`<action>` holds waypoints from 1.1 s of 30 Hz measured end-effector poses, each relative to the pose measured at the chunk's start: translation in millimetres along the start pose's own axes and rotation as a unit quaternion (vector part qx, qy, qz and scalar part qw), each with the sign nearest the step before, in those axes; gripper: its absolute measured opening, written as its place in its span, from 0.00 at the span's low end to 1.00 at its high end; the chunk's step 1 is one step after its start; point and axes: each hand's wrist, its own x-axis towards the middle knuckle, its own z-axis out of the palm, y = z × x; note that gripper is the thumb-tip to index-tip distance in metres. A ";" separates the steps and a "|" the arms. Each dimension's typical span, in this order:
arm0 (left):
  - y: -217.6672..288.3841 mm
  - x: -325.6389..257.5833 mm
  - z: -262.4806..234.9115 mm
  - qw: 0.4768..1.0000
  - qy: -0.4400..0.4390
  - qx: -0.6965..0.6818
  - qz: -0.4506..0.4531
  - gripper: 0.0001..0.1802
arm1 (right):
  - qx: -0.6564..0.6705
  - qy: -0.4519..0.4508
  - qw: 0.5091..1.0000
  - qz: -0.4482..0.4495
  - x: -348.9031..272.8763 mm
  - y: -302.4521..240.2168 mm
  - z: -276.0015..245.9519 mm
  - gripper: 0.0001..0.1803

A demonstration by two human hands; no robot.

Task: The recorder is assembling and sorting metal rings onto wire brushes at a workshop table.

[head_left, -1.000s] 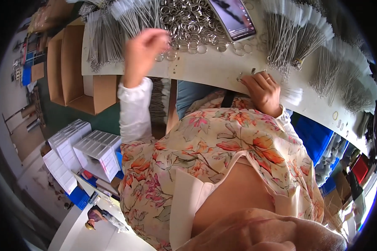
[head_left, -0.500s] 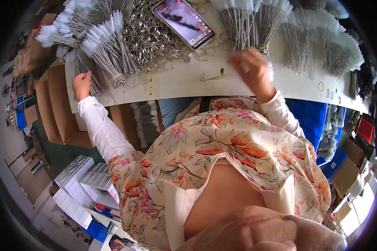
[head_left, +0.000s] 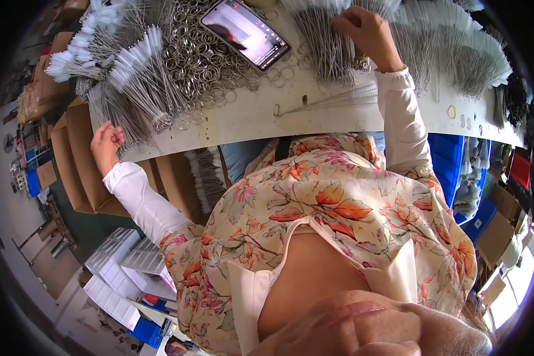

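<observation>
At one o'clock on the tabletop (head_left: pixel 237 122), our right hand (head_left: pixel 371 35) bends its fingers over a brush bundle (head_left: pixel 321 52), whose wires run roughly twelve to six; we cannot tell whether they grip. Six o'clock from those fingers, loose brushes (head_left: pixel 332 101) lie nearly nine to three. Our left hand (head_left: pixel 107 146), loosely open, is farther from both, at eight o'clock.

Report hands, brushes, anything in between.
Left hand beside thin grey wire brushes; right hand at another bunch; black rectangular phone between, touching neither.
</observation>
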 end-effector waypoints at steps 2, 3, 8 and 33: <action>15.1 -16.2 19.6 0.997 -0.028 -0.070 0.010 0.13 | 0.027 -0.020 0.998 0.045 1.3 -3.0 -2.0 0.11; 28.6 -28.5 43.1 0.992 -0.028 -0.114 0.043 0.13 | 0.041 0.030 0.999 0.001 3.5 3.8 1.1 0.13; 60.7 -42.9 126.9 0.995 -0.060 0.039 0.064 0.11 | 0.382 0.117 0.917 0.018 9.4 18.5 -12.4 0.16; 26.4 -18.2 142.9 0.953 -0.046 0.170 0.246 0.13 | 0.103 0.159 0.961 0.200 1.9 186.4 -106.4 0.16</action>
